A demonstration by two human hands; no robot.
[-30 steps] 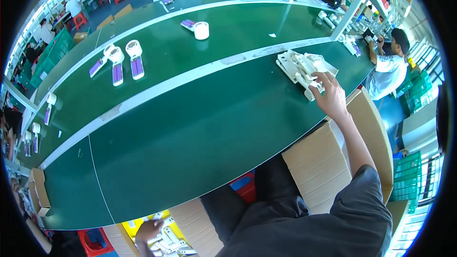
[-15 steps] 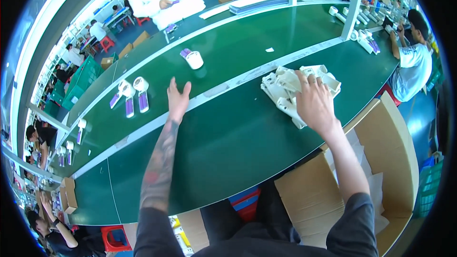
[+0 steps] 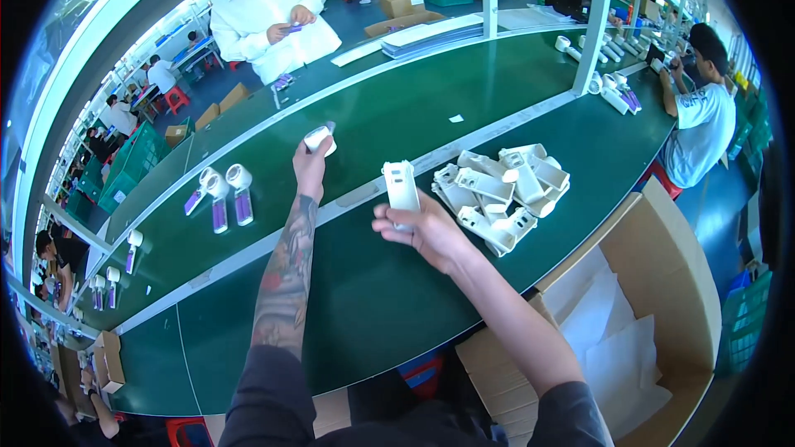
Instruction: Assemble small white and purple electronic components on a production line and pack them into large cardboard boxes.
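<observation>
My left hand (image 3: 310,172) is closed round a white round-headed unit (image 3: 320,139), which looks like a partly assembled handheld fan, over the far side of the green bench. In my right hand (image 3: 426,232) is a white plastic casing half (image 3: 402,185), held upright between thumb and fingers, its small cut-outs at the top. Just right of that hand lies a heap of similar white casing halves (image 3: 495,197), jumbled on the near side. Farther left on the bench stand three white-and-purple fan units (image 3: 218,199).
A pale strip (image 3: 352,196) divides the green bench lengthwise. An open cardboard box (image 3: 662,281) with white paper inside stands at my right. A metal post (image 3: 594,29) rises at the back right. Co-workers sit at the right and left; one in white (image 3: 269,21) stands opposite.
My right hand has left the heap and moved left, bringing a casing half. My left hand, open before, has reached forward and taken hold of the fan unit.
</observation>
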